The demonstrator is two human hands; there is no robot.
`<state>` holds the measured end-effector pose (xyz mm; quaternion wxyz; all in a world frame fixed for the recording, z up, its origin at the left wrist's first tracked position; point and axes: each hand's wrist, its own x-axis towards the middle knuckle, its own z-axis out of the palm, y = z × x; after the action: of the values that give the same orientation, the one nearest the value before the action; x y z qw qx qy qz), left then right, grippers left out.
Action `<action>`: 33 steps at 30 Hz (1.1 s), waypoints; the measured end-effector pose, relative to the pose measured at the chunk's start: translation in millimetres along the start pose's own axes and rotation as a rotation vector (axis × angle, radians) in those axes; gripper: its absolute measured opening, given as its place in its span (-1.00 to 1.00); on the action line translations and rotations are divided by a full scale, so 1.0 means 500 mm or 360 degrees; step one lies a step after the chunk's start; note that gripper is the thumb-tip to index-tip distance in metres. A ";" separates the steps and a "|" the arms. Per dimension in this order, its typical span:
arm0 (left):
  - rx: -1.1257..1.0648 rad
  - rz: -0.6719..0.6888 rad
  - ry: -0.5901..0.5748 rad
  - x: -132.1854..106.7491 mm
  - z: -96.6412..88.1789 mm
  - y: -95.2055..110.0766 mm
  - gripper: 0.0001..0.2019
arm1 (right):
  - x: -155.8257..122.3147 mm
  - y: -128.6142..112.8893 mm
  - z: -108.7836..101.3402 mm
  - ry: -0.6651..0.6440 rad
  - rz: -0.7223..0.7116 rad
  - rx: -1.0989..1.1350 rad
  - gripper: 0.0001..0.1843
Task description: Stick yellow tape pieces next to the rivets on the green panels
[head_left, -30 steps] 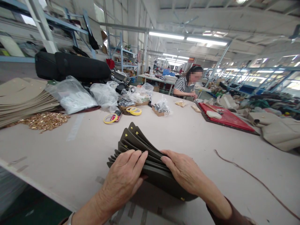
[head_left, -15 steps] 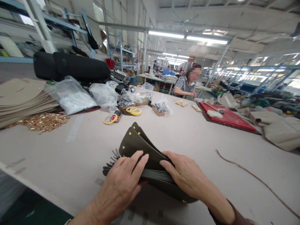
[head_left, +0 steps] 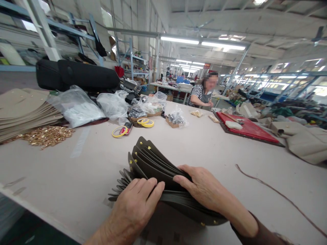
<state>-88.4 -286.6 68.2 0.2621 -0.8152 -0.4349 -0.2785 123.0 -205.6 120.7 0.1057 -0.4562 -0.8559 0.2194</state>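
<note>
A stack of dark olive leather pieces (head_left: 150, 163) with small gold studs lies fanned out on the pale worktable (head_left: 84, 170) in front of me. My left hand (head_left: 135, 207) rests on the near left side of the stack, fingers curled over its edges and lifting several pieces. My right hand (head_left: 204, 190) presses down on the right part of the stack, fingers flat and close together on the top piece.
A heap of gold studs (head_left: 44, 134) and a pile of tan pieces (head_left: 22, 109) lie at left. Plastic bags (head_left: 76, 107), yellow tape rolls (head_left: 120, 131) and small boxes sit farther back. A red board (head_left: 245, 129) lies at right. A person in a striped shirt (head_left: 200, 93) works across the table.
The upper pieces of the stack have fanned further apart and more of them stand lifted. My left hand has slid slightly down and toward me along the edges. My right hand has stayed put.
</note>
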 end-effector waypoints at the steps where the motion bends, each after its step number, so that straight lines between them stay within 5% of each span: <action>1: -0.0007 0.0015 0.0023 -0.003 0.001 0.002 -0.73 | 0.000 0.000 0.000 0.0014 0.0000 0.0020 -0.65; 4: -0.0026 0.0042 0.0065 -0.010 0.004 0.009 -0.74 | -0.003 0.006 0.009 0.0050 -0.0051 -0.0032 -0.57; 8: -0.0054 0.0029 0.0122 -0.016 0.006 0.020 -0.70 | -0.003 0.013 0.031 0.0051 0.0016 -0.0301 -0.79; 14: -0.0019 -0.0038 0.0073 -0.025 -0.009 0.037 -0.72 | 0.016 0.010 0.037 0.0052 0.0224 -0.0503 -0.84; 21: -0.0063 -0.0279 -0.0177 -0.016 -0.006 0.027 -0.85 | 0.010 0.009 0.030 -0.0004 0.0070 -0.0357 -0.88; 26: -0.0108 -0.0336 -0.0188 0.001 -0.004 0.009 -0.53 | 0.000 0.005 0.022 -0.0069 0.0050 -0.0160 -0.74; 33: -0.0152 -0.0317 -0.0530 0.020 -0.004 -0.012 -0.26 | 0.000 -0.002 0.017 -0.0123 0.0008 -0.0034 -0.65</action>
<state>-89.5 -279.4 77.3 0.1188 -0.8144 -0.5371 -0.1846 119.0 -208.2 113.6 0.0672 -0.4506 -0.8605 0.2281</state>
